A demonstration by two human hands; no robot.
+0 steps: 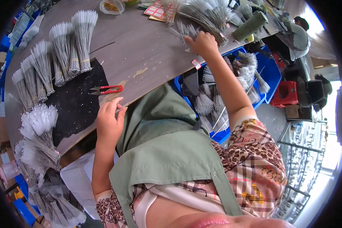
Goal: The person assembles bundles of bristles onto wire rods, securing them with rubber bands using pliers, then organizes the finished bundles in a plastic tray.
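Note:
My left hand (111,118) rests at the near table edge, fingers loosely bent and thumb apart, with nothing visible in it. Just beyond its fingertips lie small thread snips (107,90) with red handles on a black mat (78,100). My right hand (204,45) reaches across the table to a small loose bunch of thin wire stems (187,30) with pale tips. Its thumb and fingers are spread at the bunch's near end; a firm hold does not show. Behind that hand lies a larger heap of similar wire stems (205,17).
Tied wire bundles (79,41) stand along the left, with white-tipped bundles (40,125) nearer me. A blue bin (224,135) at the right holds more bundles and a dark phone (190,83). A green cylinder (250,26) lies at the back right; another person (298,38) sits beyond.

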